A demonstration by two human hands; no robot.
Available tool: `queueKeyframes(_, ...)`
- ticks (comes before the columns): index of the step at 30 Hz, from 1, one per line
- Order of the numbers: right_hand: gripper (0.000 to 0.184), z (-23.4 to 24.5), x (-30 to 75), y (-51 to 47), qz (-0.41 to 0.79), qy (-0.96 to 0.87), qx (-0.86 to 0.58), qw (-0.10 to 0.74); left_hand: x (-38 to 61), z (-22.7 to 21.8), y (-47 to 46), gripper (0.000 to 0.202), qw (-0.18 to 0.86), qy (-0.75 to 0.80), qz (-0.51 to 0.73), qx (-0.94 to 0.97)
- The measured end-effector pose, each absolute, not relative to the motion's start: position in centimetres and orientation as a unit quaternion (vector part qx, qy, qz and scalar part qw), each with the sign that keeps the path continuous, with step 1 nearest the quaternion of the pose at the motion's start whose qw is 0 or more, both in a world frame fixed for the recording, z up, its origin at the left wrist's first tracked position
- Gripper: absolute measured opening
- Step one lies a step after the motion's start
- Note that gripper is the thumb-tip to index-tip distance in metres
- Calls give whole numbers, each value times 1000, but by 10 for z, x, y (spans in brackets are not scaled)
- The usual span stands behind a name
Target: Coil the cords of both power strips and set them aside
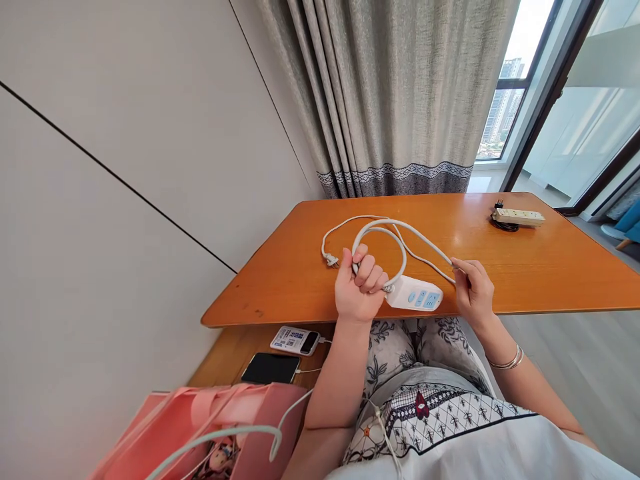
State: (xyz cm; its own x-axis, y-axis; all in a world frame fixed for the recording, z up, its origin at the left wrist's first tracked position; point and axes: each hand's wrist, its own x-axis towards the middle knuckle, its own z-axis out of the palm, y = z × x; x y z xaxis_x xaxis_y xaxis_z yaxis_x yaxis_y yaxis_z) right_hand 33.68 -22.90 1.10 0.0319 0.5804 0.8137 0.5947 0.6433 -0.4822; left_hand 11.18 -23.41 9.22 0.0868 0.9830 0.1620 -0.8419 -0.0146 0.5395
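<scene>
A white power strip (pixel 415 294) with light blue socket faces lies at the table's near edge, just right of my left hand (pixel 361 287). That hand is closed around the strip's white cord (pixel 395 223), which rises from it in a loop. My right hand (pixel 473 287) pinches the same cord farther along, to the right of the strip. From there the cord runs back across the tabletop to its white plug (pixel 331 260), which rests behind and left of my left hand.
On the orange-brown wooden table (pixel 280 267), a second power strip (pixel 519 217) with a black cord lies at the far right. Below the left edge are a power bank (pixel 294 340), a black-screened phone (pixel 271 368) and a pink bag (pixel 270 420). A curtain (pixel 410 100) hangs behind.
</scene>
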Motion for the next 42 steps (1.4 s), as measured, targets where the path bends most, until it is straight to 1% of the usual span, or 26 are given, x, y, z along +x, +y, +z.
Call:
queueKeyframes(2, 29, 15, 337, -232, -35, -707, -444, 550, 113, 91, -235, 42, 691, 129, 654, 280)
queueKeyframes(7, 33, 36, 327, -246, -59, -765, -507, 392, 117, 85, -234, 43, 678, 98, 631, 364)
queueKeyframes(9, 33, 46, 321, -254, -73, -787, -506, 346, 121, 83, -233, 46, 660, 84, 625, 408)
queueKeyframes(12, 32, 60, 313, -267, -81, -822, -475, 304, 129, 80, -232, 50, 628, 80, 630, 451)
queueKeyframes(18, 28, 76, 301, -286, -77, -875, -427, 216, 145, 70, -230, 45, 538, 107, 651, 525)
queueKeyframes(20, 32, 80, 300, -289, -57, -891, -404, 199, 146, 64, -229, 43, 498, 135, 650, 559)
queueKeyframes(22, 38, 84, 301, -291, -3, -905, -381, 189, 144, 59, -229, 44, 457, 164, 636, 600)
queueKeyframes(24, 41, 88, 305, -292, 86, -906, -365, 197, 141, 56, -229, 44, 411, 190, 609, 651)
queueKeyframes(27, 49, 90, 313, -296, 225, -878, -353, 231, 135, 54, -229, 43, 345, 226, 572, 709)
queueKeyframes(29, 56, 88, 320, -299, 277, -862, -343, 249, 131, 55, -227, 43, 325, 239, 576, 711)
queueKeyframes(31, 59, 84, 329, -300, 288, -854, -341, 269, 129, 56, -225, 44, 322, 243, 598, 692)
queueKeyframes(33, 53, 81, 337, -298, 250, -847, -353, 308, 128, 57, -222, 44, 324, 247, 621, 670)
queueKeyframes(35, 41, 79, 342, -293, 172, -838, -370, 363, 128, 60, -222, 44, 343, 256, 625, 654)
queueKeyframes(37, 30, 80, 343, -284, 83, -822, -374, 422, 128, 64, -224, 44, 401, 261, 604, 637)
queueKeyframes(39, 28, 84, 339, -274, 14, -806, -364, 466, 128, 68, -228, 45, 493, 250, 560, 618)
queueKeyframes(42, 35, 93, 325, -256, -29, -806, -346, 480, 126, 72, -233, 45, 614, 174, 492, 593)
